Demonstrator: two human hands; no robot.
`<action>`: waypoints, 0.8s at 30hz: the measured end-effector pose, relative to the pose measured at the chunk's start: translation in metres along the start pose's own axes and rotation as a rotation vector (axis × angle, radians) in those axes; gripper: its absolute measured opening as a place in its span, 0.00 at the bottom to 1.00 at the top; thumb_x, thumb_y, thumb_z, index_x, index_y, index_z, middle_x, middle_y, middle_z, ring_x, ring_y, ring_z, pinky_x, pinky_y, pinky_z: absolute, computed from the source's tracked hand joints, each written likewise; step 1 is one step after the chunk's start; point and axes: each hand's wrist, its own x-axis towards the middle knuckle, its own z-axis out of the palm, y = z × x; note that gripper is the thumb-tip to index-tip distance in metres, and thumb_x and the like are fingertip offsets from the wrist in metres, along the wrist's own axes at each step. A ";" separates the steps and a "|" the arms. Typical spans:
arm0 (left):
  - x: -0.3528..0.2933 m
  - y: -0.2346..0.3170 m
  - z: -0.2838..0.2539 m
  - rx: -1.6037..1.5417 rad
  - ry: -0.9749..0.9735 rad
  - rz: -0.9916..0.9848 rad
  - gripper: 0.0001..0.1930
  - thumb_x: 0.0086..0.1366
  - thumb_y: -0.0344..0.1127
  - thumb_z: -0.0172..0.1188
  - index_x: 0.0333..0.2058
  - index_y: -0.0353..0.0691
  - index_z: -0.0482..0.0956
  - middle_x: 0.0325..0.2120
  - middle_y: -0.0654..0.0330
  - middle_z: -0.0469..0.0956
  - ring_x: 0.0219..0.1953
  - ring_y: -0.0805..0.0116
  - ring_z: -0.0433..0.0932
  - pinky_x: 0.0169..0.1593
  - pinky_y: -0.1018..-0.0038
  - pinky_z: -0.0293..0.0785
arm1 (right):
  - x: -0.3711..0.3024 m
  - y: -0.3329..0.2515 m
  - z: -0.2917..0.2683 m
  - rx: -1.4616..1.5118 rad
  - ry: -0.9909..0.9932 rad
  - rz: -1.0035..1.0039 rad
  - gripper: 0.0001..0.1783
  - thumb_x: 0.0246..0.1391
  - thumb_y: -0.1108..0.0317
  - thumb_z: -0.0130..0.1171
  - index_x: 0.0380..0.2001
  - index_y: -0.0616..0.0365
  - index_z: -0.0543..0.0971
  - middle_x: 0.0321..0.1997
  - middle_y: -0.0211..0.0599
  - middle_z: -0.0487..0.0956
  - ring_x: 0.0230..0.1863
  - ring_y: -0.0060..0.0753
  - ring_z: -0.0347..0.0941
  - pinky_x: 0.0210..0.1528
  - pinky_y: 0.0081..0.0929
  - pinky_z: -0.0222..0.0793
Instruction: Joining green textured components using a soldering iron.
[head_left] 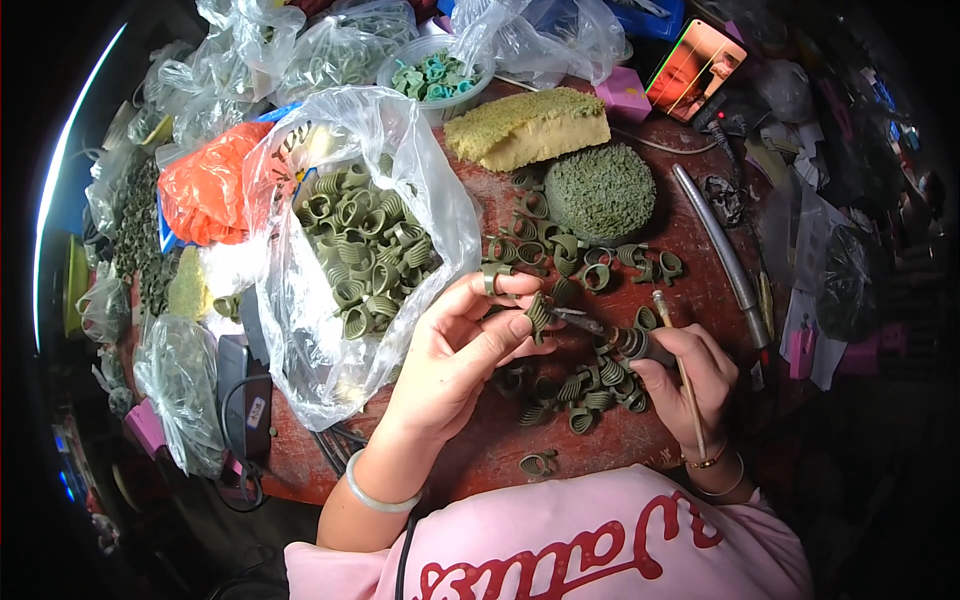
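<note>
The left hand (462, 350) pinches a green ring (539, 318) at its fingertips, presumably leaving its side exposed to the tool (630, 343) that the right hand (708, 378) grips along with a stick (684, 385), loose rings (590, 392) lying just beneath.

Pinched near upright in the left hand (450, 345), an olive-green ridged ring piece (538, 319) is held out; right beside it, the metal tip of a dark tool (632, 344) is pointed, gripped in the right hand (708, 388), where a slim wooden stick (684, 368) is held aslant!
</note>
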 end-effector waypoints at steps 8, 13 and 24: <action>0.001 0.002 0.000 0.008 -0.014 -0.001 0.16 0.64 0.25 0.54 0.50 0.33 0.70 0.42 0.54 0.77 0.45 0.63 0.78 0.48 0.66 0.78 | 0.001 0.001 0.001 -0.002 0.018 0.018 0.14 0.46 0.70 0.68 0.34 0.63 0.76 0.23 0.36 0.73 0.21 0.32 0.72 0.22 0.26 0.67; 0.001 0.004 0.001 -0.033 -0.066 0.022 0.16 0.64 0.26 0.53 0.51 0.32 0.69 0.41 0.53 0.77 0.46 0.58 0.77 0.49 0.65 0.77 | 0.000 0.001 -0.001 0.008 0.064 0.018 0.14 0.45 0.70 0.69 0.33 0.63 0.75 0.24 0.37 0.74 0.22 0.34 0.72 0.24 0.27 0.66; 0.000 0.005 -0.002 -0.096 -0.045 -0.002 0.15 0.65 0.26 0.52 0.50 0.33 0.70 0.38 0.54 0.77 0.48 0.56 0.76 0.51 0.64 0.76 | 0.006 0.002 -0.005 -0.258 0.168 0.027 0.15 0.51 0.72 0.63 0.41 0.66 0.74 0.31 0.47 0.75 0.30 0.48 0.73 0.33 0.35 0.68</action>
